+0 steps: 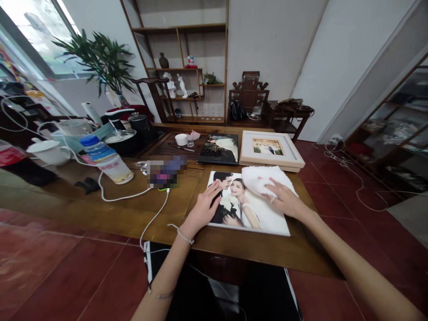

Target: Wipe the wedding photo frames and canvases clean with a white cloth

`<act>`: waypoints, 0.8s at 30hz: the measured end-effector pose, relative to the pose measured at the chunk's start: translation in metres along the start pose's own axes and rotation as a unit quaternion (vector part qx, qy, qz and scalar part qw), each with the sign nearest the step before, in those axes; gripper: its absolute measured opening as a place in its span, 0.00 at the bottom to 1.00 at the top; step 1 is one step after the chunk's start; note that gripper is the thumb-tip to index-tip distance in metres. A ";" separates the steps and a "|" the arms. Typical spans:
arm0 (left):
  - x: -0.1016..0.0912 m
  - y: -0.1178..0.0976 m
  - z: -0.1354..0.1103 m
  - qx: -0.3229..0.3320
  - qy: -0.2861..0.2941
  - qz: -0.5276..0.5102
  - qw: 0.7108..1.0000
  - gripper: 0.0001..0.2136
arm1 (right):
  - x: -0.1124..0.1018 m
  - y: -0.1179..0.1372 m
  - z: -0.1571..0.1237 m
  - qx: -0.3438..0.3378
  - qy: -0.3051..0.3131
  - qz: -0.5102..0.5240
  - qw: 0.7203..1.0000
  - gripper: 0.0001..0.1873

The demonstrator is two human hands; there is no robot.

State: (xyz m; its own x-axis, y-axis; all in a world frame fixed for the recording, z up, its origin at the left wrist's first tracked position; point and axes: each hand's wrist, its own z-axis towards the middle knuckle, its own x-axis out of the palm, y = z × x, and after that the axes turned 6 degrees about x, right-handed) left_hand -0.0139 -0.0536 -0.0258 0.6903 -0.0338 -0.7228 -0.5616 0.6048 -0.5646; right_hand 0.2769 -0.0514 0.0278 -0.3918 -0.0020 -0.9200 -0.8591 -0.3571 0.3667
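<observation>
A large photo print [249, 206] lies flat on the wooden table [160, 209], lower centre of the frame. The left hand [203, 209] rests open on its left edge — the right hand [283, 198] presses a white cloth [261, 180] onto it, fingers spread. A framed picture [270, 149] sits just above.

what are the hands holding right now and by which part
Nothing is gripped. The right hand presses the white cloth at its near edge onto the wedding photo panel; the left hand lies flat on the panel's left edge.
</observation>
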 end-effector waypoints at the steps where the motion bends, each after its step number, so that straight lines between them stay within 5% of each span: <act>1: 0.000 0.000 0.000 -0.001 -0.001 -0.002 1.000 0.19 | 0.000 -0.005 0.009 0.010 -0.011 0.002 1.000 0.14; 6: 0.000 -0.002 0.001 -0.004 -0.017 -0.012 1.000 0.18 | 0.006 0.003 0.005 0.008 -0.028 -0.001 1.000 0.15; 15: -0.002 -0.008 0.003 -0.018 -0.010 -0.011 1.000 0.18 | 0.005 0.068 -0.107 -0.103 0.083 -0.018 0.991 0.14; 19: -0.002 -0.007 0.002 -0.019 0.005 0.001 1.000 0.19 | -0.005 0.057 -0.083 -0.063 0.105 -0.012 0.992 0.15; 24: -0.002 -0.005 0.001 -0.015 -0.001 0.003 1.000 0.19 | -0.007 0.015 -0.003 0.025 0.021 0.015 0.999 0.17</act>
State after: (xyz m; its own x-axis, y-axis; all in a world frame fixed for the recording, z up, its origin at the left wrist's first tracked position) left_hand -0.0123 -0.0558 -0.0208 0.6875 -0.0294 -0.7256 -0.5791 0.5808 -0.5722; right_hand 0.2681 -0.0594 0.0394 -0.4051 -0.0510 -0.9129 -0.8628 -0.3091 0.4001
